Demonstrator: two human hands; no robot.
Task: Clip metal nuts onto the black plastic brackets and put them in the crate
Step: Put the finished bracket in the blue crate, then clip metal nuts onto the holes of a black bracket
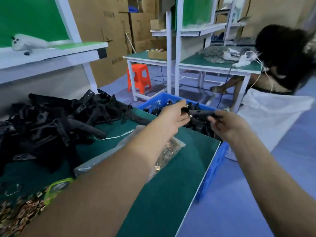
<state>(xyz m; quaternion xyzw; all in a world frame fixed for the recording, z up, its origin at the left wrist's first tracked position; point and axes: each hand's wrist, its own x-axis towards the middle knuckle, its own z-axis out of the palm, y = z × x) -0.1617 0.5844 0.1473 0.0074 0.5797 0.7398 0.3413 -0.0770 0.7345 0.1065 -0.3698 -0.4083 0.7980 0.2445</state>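
Observation:
Both my hands hold one black plastic bracket [201, 113] above the blue crate [158, 100] at the table's far right corner. My left hand [172, 117] grips the bracket's left end, where a small metal nut [188, 106] shows at my fingertips. My right hand [227, 124] pinches its right end. Several more black brackets lie inside the crate. A large heap of loose black brackets [56, 120] covers the left of the green table [164, 185]. A clear bag of metal nuts [167, 151] lies partly under my left forearm.
A green tray of metal nuts [56, 187] sits at the near left. A white sack [273, 113] stands on the floor right of the crate. Beyond are an orange stool [139, 77], white-framed benches and a seated person [282, 57] at the far right.

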